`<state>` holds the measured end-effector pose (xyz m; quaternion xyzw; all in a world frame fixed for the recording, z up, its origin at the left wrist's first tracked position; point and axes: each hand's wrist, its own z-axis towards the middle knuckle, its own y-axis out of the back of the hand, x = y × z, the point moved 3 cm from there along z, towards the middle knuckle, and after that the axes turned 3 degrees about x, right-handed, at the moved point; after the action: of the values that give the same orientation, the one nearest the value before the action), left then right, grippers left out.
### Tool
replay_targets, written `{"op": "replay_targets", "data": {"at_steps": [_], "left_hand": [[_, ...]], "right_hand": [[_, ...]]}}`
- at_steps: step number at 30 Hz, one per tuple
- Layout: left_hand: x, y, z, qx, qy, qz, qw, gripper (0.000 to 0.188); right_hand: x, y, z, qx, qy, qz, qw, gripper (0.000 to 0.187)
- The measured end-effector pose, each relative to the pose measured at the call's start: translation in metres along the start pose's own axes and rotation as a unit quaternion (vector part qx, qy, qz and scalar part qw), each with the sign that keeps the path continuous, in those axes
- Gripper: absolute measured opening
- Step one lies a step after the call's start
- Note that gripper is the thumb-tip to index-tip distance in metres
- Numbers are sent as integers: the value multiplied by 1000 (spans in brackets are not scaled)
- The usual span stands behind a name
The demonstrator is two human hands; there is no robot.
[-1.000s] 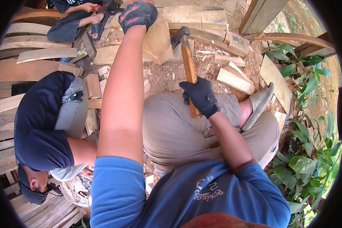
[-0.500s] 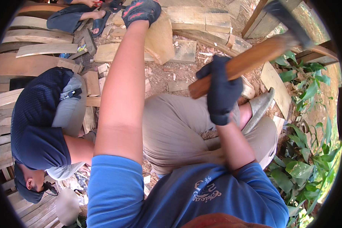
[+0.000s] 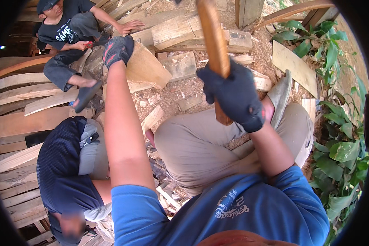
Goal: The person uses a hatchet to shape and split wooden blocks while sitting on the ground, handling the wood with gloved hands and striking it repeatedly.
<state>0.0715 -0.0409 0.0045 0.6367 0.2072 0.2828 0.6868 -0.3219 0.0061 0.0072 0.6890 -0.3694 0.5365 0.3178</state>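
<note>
My left hand (image 3: 118,51), in a dark glove with red marks, grips the upper end of a thick pale wooden block (image 3: 146,65) at the far side. My left arm reaches straight out to it. In a black glove, my right hand (image 3: 233,92) is closed around the wooden handle (image 3: 214,37) of a heavy hand tool. This handle stands nearly upright in the picture, above my bent legs and right of the block. Most of the tool's head lies beyond the upper edge, so its shape is hidden now.
Wood offcuts (image 3: 180,65) and chips cover the ground. Curved planks (image 3: 24,119) are stacked at left. One person (image 3: 69,160) bends close on my left; another (image 3: 76,30) sits at far left, a hand near the block. Leafy plants (image 3: 340,151) border my right.
The tool has swung from slanting right to nearly upright, its head leaving view. The view has shifted, showing more of the far-left person. My left hand keeps its grip on the block.
</note>
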Motion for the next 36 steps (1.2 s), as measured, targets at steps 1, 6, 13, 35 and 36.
{"op": "replay_targets", "data": {"at_steps": [1, 6, 13, 35, 36], "left_hand": [[0, 1, 4, -8, -5, 2, 1000, 58], [5, -10, 13, 14, -34, 11, 999, 56], [-4, 7, -4, -2, -1, -11, 1000, 52], [-4, -2, -11, 7, -71, -69, 995, 73], [-9, -2, -11, 1, -83, -68, 994, 71]], "right_hand": [[15, 6, -4, -34, 19, 9, 999, 37], [-8, -23, 9, -94, 62, -42, 993, 45], [-171, -94, 39, 115, -66, -202, 970, 33], [-220, 47, -74, 54, -201, -187, 960, 40], [-219, 59, -73, 64, -189, -234, 952, 42]]}}
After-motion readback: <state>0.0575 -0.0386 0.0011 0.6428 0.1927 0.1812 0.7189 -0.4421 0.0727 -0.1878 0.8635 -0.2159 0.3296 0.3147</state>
